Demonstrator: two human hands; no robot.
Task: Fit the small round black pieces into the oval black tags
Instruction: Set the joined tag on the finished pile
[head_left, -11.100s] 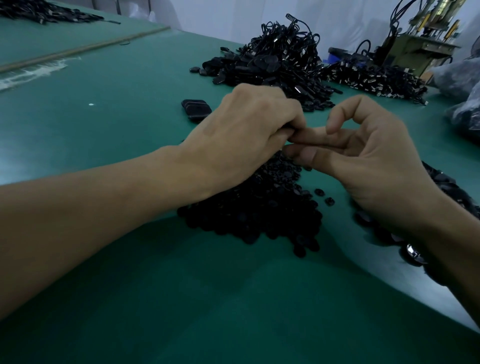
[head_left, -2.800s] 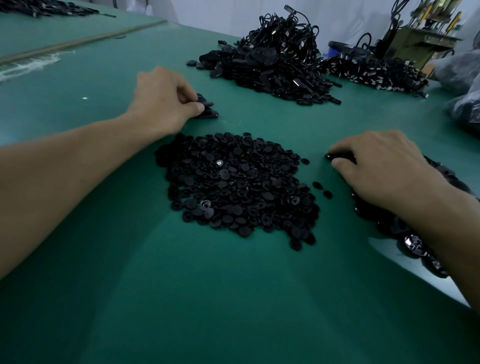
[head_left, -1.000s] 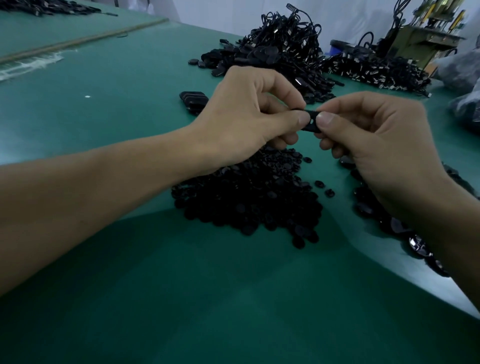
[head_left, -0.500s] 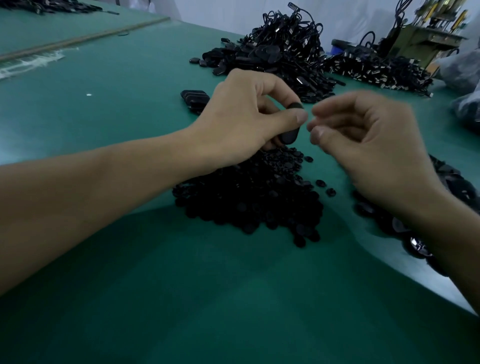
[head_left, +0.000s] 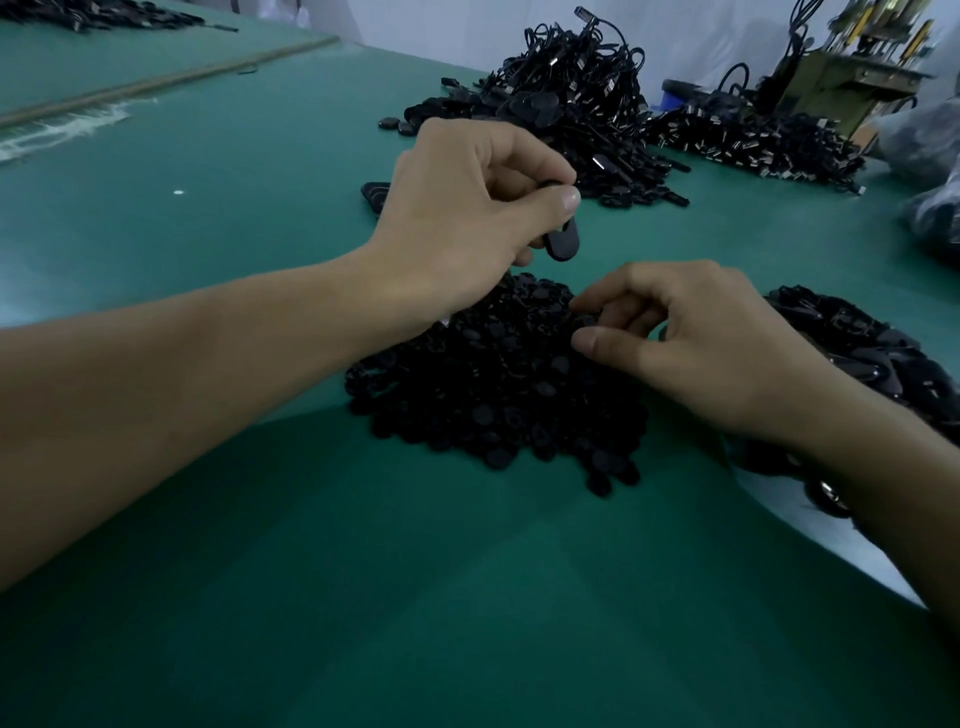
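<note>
Oval tag (head_left: 561, 243) is off the counter (head_left: 260, 171), pinched between thumb and fingers of the left hand (head_left: 462, 208), hanging just above the pile of round pieces (head_left: 493, 395). Small stack of tags (head_left: 372, 191) sits on the counter behind that hand. Right hand (head_left: 711, 348) is down on top of the pile, thumb and forefinger curled round one round piece (head_left: 589, 319); can't tell if it's clear of the pile yet. Loose tag heap (head_left: 852, 338) lies by the right wrist. Step, as I read it: picking an insert. Next needs: lift one piece only, face it to the tag's recess, align, press home. Risk: grabbing two.
</note>
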